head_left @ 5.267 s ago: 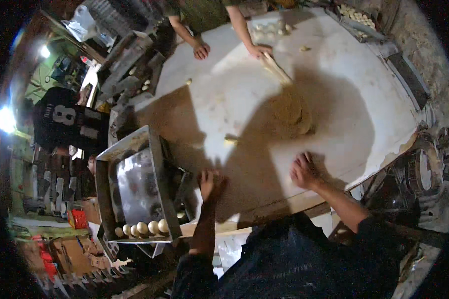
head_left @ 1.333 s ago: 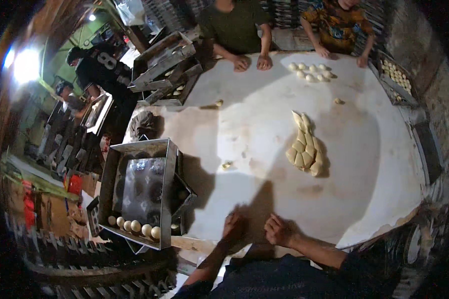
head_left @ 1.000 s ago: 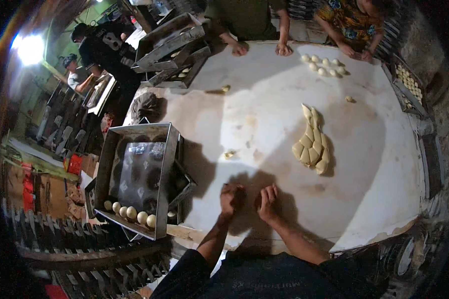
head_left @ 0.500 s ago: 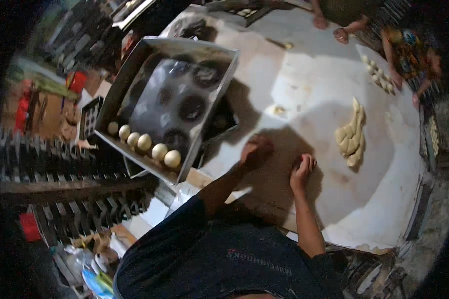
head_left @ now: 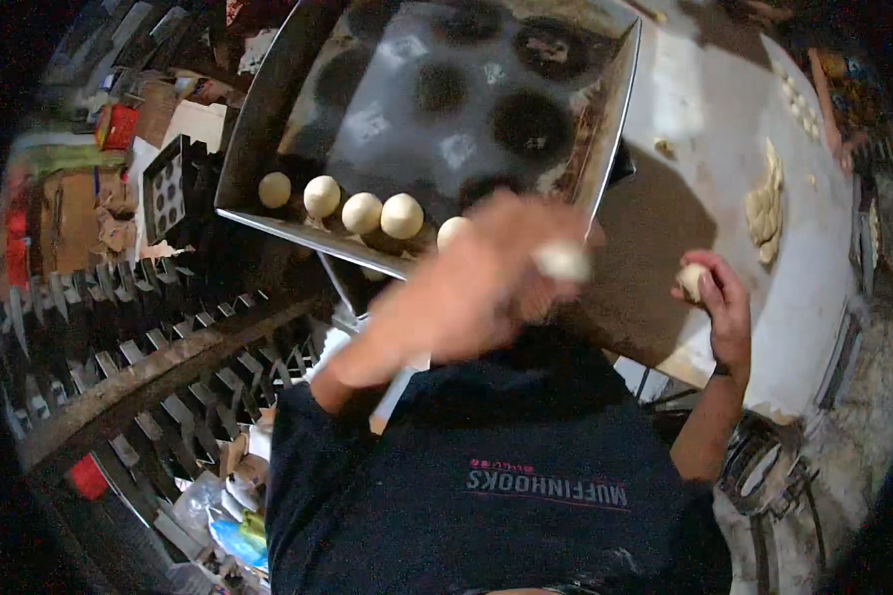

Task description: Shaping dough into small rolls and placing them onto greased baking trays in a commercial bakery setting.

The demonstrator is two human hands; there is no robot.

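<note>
At the tray's (head_left: pixel 298 238) near edge, lined with dough balls (head_left: pixel 362 213), the nearer left hand (head_left: pixel 491 273) grips a blurred ball (head_left: pixel 563 262) by the right corner; the right hand (head_left: pixel 728 312) clasps a second ball (head_left: pixel 693 283) over the table (head_left: pixel 700 349).

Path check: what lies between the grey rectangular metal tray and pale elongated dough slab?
In head view, a small yellowish dough scrap on white tabletop beside the tray.
</note>
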